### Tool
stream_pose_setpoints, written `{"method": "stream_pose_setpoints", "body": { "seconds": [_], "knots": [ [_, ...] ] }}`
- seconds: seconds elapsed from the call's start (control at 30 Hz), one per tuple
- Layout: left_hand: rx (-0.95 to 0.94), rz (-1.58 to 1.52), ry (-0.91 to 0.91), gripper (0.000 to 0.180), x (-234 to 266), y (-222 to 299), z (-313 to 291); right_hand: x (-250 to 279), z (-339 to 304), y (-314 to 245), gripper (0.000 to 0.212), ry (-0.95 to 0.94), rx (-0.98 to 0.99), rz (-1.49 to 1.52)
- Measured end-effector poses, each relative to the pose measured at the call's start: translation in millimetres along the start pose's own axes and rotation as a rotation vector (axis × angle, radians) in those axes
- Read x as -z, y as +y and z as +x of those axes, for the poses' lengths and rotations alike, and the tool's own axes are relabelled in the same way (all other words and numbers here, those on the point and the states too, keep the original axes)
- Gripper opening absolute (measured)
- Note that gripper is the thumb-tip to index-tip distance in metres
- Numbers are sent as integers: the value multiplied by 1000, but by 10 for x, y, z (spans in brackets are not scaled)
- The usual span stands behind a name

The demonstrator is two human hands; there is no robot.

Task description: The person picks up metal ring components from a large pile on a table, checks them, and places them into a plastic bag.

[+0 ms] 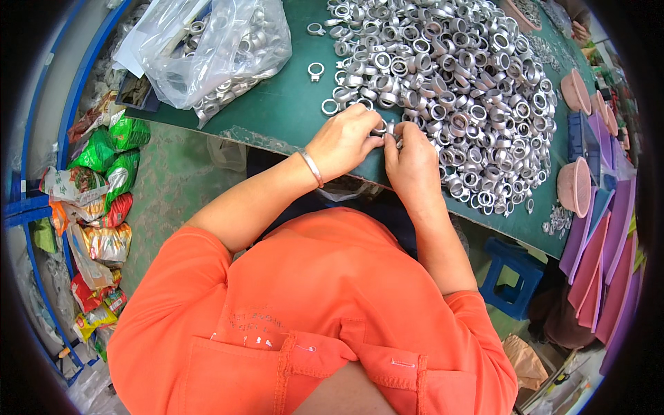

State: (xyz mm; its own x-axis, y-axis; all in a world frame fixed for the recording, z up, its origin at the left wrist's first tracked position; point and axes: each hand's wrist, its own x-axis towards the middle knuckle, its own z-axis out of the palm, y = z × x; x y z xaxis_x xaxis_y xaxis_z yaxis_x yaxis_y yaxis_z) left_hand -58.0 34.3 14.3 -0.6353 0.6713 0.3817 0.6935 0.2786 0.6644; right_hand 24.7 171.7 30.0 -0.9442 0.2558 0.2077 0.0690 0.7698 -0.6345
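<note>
At the front edge of the green table, my two hands meet in front of a big heap of silver metal ring clamps. My left hand, with a band on its wrist, has thumb and fingers closed on one ring clamp. My right hand pinches the same clamp's small lug side from the right. The fingers cover much of this piece. Just beyond my left hand, a few single ring clamps lie apart from the heap.
A clear plastic bag of similar rings stands at the table's back left. Pink baskets and small metal parts line the right side. A blue stool is below the table; colourful packets fill a shelf at left.
</note>
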Motion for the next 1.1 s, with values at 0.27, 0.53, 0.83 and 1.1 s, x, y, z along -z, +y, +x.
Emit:
{"method": "stream_pose_setpoints", "body": {
  "seconds": [0.27, 0.53, 0.83, 1.1],
  "knots": [
    [68, 28, -132, 14, 449, 86, -364, 117, -300, -81, 11, -141, 108, -111],
    [320, -82, -148, 42, 594, 104, -399, 182, -344, -18, 28, -129, -13, 77],
    [289, 236, -88, 51, 367, 96, -320, 22, -218, -58, 39, -61, -33, -161],
    [278, 203, -79, 44, 389, 106, -352, 0, -210, -13, 40, -42, -17, -168]
  ]
}}
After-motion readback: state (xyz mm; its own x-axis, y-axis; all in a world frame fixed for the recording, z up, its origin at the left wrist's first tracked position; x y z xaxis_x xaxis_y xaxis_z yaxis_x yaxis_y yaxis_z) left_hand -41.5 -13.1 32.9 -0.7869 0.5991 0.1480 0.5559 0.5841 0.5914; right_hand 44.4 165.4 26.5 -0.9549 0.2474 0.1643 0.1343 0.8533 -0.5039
